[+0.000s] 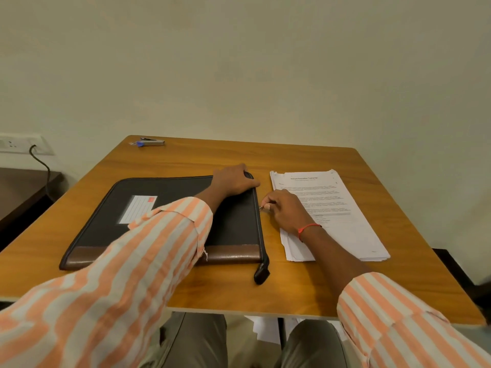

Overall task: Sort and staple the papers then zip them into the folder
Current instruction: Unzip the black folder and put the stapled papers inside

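Note:
A black zip folder with a brown strip and a white label lies flat on the wooden table. My left hand grips its far right corner, fingers curled over the edge. My right hand pinches the small metal zip pull at the folder's right edge, about halfway along. A stack of printed papers lies just right of the folder, partly under my right wrist. A stapler sits at the table's far left corner.
The zip's black end tab hangs off the folder's near right corner. A wall socket with a cable is at the left. Loose sheets lie on the floor under the table, between my knees.

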